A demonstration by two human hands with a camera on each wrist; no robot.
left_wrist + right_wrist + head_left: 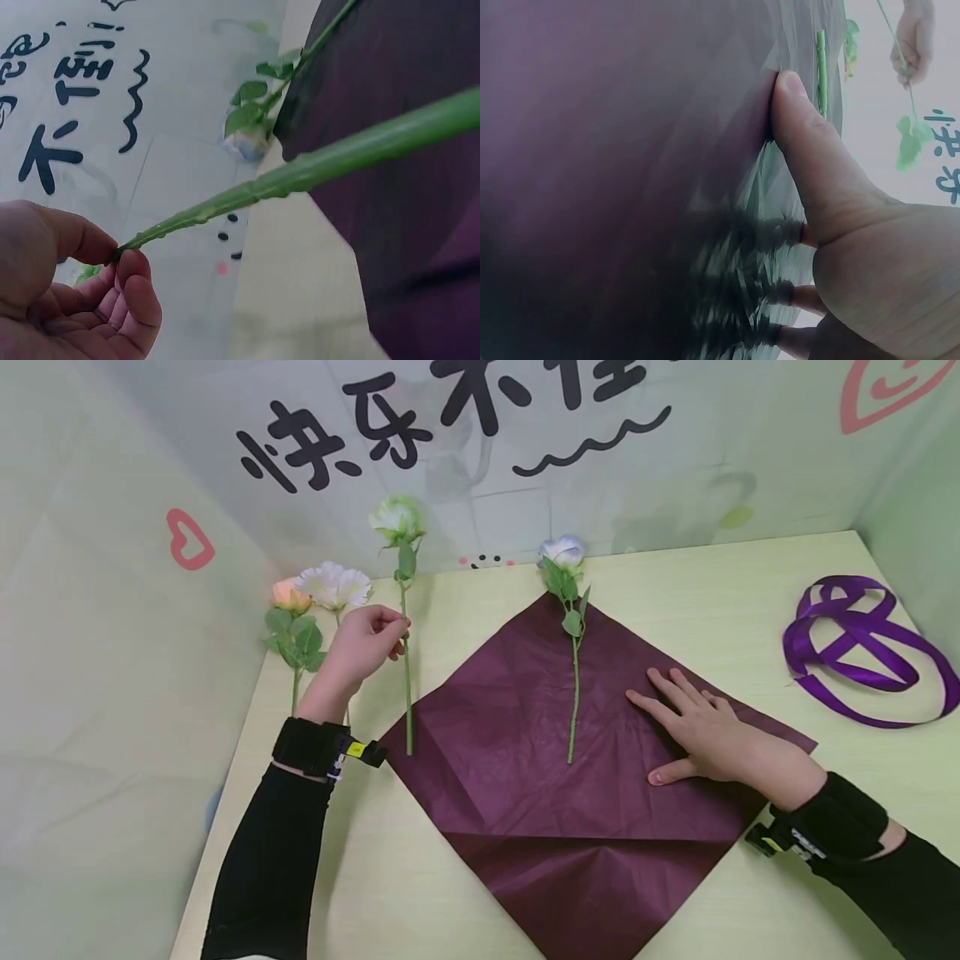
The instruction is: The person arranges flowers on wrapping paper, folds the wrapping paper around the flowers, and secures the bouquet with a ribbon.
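My left hand (367, 642) pinches the green stem of a pale green-white artificial flower (398, 518) between thumb and fingertips. The flower stands roughly upright, its bloom above the hand and its bare stem end in front of the left corner of the dark purple wrapping paper (510, 785). In the left wrist view the same stem (285, 180) runs large across the picture. My right hand (701, 731) rests with spread fingers on the right part of the paper. A pale blue-white flower (562, 552) lies on the paper, its bloom past the top corner.
On the left of the table lie a peach flower (291, 596) and a white-lilac flower (333, 585), partly hidden by the left arm. A loosely looped purple ribbon (862, 635) lies at the far right. A printed backdrop (660, 502) stands along the table's back edge.
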